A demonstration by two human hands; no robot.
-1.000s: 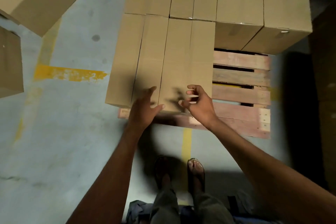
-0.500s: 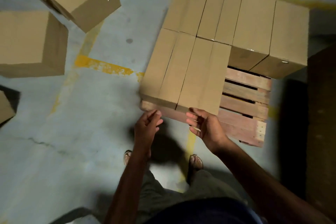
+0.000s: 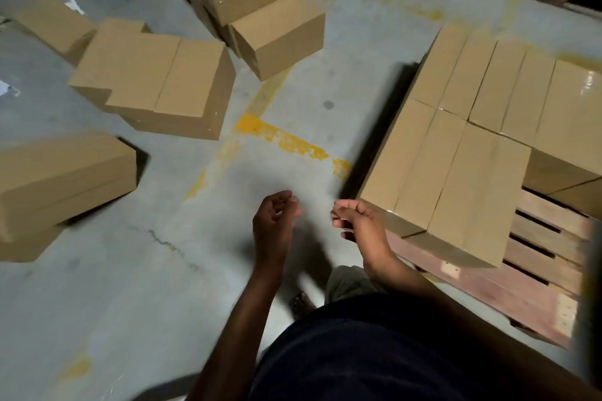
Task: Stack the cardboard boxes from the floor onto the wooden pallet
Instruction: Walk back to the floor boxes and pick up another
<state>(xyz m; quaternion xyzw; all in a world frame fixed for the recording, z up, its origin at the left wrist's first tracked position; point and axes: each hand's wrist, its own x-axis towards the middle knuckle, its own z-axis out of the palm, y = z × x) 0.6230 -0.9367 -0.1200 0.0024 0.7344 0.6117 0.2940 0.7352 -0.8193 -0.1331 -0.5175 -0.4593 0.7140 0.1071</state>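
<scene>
On the floor [image 3: 130, 303] left of the wooden pallet [image 3: 488, 290] lie cardboard boxes [image 3: 156, 85], rigid and probably light, best gripped at opposite edges, while left hand [image 3: 273, 225] and right hand [image 3: 361, 225] hang loosely curled, empty.

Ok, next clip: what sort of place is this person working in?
Probably a warehouse or storeroom: a bare concrete floor with worn yellow line markings, plain cardboard boxes lying loose on it, and more of them stacked on a wooden pallet.
</scene>
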